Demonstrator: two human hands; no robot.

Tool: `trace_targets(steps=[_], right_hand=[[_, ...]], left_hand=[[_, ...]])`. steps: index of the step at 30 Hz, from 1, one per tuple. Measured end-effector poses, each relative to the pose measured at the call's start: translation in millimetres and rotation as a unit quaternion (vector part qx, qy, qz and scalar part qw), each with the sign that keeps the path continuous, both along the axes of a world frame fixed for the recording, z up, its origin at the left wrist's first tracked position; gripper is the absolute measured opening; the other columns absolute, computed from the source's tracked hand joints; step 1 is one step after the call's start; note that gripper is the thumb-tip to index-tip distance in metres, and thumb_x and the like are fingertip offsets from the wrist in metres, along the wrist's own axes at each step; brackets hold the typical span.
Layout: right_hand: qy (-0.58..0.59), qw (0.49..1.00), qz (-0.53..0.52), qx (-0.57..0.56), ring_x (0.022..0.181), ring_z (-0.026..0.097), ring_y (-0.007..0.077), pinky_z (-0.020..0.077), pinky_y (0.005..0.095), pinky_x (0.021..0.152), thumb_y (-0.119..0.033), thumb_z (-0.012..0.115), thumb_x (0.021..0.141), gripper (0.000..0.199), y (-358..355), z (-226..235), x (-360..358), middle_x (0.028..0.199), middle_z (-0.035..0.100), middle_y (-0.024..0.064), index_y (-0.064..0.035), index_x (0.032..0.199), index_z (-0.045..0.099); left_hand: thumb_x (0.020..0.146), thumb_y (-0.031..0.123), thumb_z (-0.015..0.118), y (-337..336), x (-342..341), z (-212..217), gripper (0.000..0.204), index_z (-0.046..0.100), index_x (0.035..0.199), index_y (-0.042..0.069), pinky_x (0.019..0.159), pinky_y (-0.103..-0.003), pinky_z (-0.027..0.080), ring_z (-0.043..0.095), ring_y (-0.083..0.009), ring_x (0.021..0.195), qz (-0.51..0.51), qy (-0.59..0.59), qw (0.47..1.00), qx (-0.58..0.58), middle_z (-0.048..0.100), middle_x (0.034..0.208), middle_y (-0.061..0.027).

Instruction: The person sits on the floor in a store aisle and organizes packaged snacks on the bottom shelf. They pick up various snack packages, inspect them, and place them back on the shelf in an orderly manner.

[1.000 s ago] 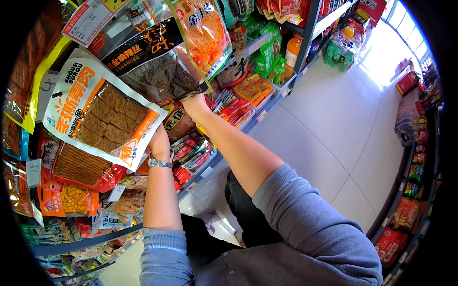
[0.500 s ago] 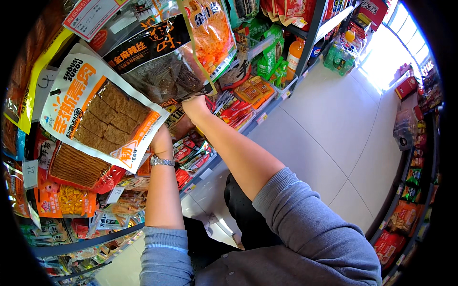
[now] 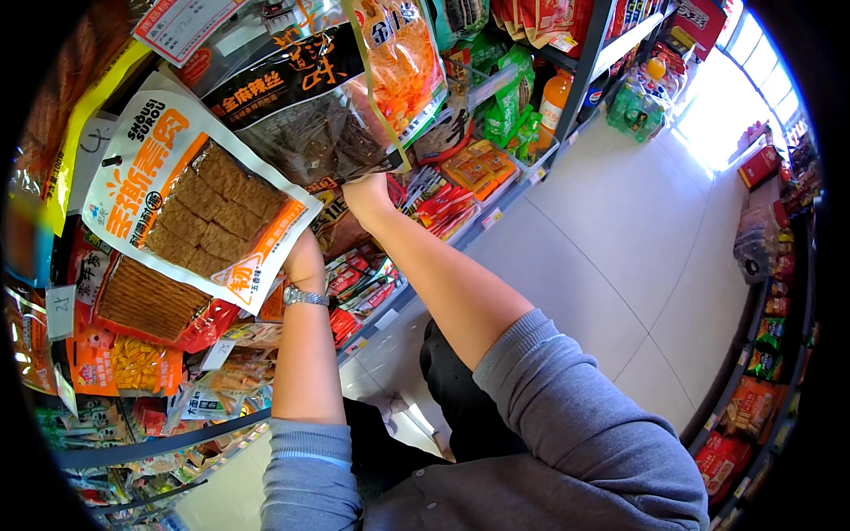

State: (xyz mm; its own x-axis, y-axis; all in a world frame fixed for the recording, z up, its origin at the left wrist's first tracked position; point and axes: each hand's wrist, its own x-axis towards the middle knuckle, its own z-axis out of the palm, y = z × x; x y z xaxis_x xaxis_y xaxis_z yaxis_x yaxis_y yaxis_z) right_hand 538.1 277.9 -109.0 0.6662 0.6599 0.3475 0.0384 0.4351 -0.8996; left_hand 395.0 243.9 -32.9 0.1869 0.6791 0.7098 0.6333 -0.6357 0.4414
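My left hand (image 3: 306, 263), with a metal wristwatch (image 3: 305, 297) on its wrist, reaches up behind the lower right corner of a white snack bag (image 3: 119, 190). A clear window in that bag shows brown, square-cut slabs. My right hand (image 3: 368, 200) reaches beneath the bottom edge of a black, clear-windowed bag (image 3: 305, 146) of dark strips. Both sets of fingers are hidden by the packages, so their grip does not show. Below the white bag hangs a red bag (image 3: 150, 301) of ridged brown slabs. An orange bag with shredded food (image 3: 400, 66) hangs beside the black one.
Shelf trays with red packets (image 3: 359, 288) lie below my hands. An orange drink bottle (image 3: 553, 102) stands by a dark shelf upright (image 3: 595, 49). Shrink-wrapped green bottles (image 3: 636, 111) sit farther off on the tiled floor (image 3: 593, 239). Another stocked shelf (image 3: 739, 389) curves along the right.
The shelf goods and both hands appear slightly farther right in the picture. My hands keep their places at the two bags, with no visible change in grip.
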Motion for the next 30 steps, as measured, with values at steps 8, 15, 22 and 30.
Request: trace_targets(steps=[8,15,22,30], right_hand=[[0.001,0.999,-0.003,-0.035,0.101,0.051,0.0222,0.0432,0.0326,0.084,0.001,0.063,0.075,0.054,-56.4,67.5,-17.7,0.11,0.055,0.0095,-0.0048,0.123,0.038],[-0.158,0.972,-0.152,-0.088,0.102,0.053,0.0252,0.0428,0.0322,0.084,-0.002,0.059,0.078,0.049,-37.8,42.6,-7.6,0.113,0.056,0.0126,-0.0056,0.124,0.043],[-0.297,0.932,-0.203,-0.048,0.106,0.051,0.0269,0.0408,0.0329,0.088,-0.001,0.058,0.078,0.047,-29.4,32.1,-4.6,0.117,0.054,0.0146,-0.0036,0.122,0.044],[-0.2,0.953,-0.109,-0.201,0.1,0.054,0.0393,0.0454,0.0423,0.083,-0.015,0.062,0.076,0.05,-37.5,22.1,8.4,0.11,0.054,0.0254,-0.0018,0.12,0.043]], left_hand=[[0.086,0.021,0.052,-2.3,-6.3,-9.5,0.027,0.062,0.078,-0.002,0.064,-0.043,0.044,0.057,-0.0335,0.069,0.016,-0.021,0.999,-0.037,0.063,0.079,-0.0185],[0.087,0.026,0.052,1.8,1.3,-4.1,0.03,0.061,0.084,-0.003,0.068,-0.042,0.044,0.058,-0.032,0.075,0.042,0.029,0.996,-0.071,0.063,0.084,-0.0177],[0.086,0.022,0.053,1.8,-7.5,-6.2,0.026,0.062,0.084,-0.002,0.068,-0.043,0.044,0.058,-0.0353,0.075,0.045,0.032,0.997,-0.056,0.062,0.083,-0.0199],[0.082,0.006,0.052,-49.9,-14.4,1.8,0.035,0.047,0.115,-0.004,0.084,-0.048,0.039,0.049,-0.045,0.095,-0.022,0.099,0.994,0.037,0.052,0.106,-0.0266]])
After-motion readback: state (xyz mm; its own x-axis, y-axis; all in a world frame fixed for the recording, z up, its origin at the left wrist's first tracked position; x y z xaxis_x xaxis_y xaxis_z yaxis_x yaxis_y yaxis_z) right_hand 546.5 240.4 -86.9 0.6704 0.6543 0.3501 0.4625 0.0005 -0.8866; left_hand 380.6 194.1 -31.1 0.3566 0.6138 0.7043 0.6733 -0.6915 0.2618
